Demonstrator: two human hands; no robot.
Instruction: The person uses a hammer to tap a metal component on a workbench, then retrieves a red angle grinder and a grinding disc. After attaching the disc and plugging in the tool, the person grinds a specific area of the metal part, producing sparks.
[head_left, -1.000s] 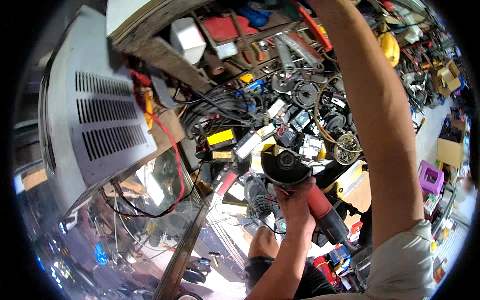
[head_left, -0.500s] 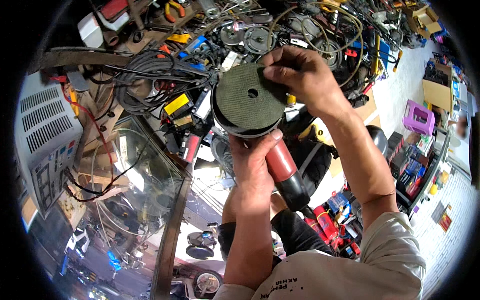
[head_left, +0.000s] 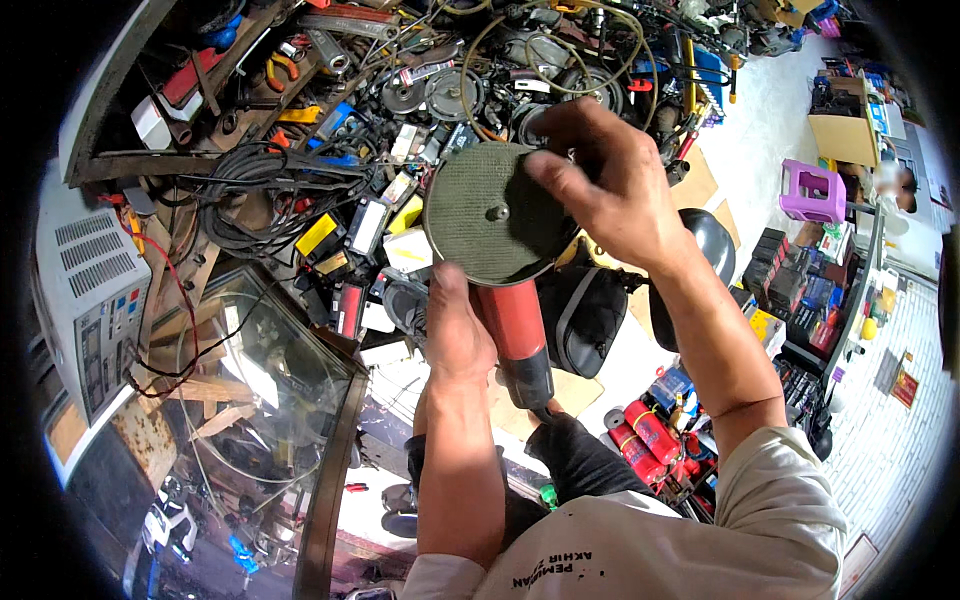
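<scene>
Well left of the red-and-black grinder (head_left: 515, 325) is a grey metal box (head_left: 95, 290); nearer the grinder, also left, lies a coil of black cable (head_left: 265, 195). The person's left hand (head_left: 462, 338) holds the grinder from its left, fingers hidden from me, thumb beside the rim of the green disc (head_left: 475, 245) mounted on top. The grinder's spindle (head_left: 498, 213) shows through the disc's centre. At the grinder's right, the right hand (head_left: 628, 190) is spread, thumb and fingers parted over the disc; contact cannot be told. Farther right stands a purple stool (head_left: 812, 208).
</scene>
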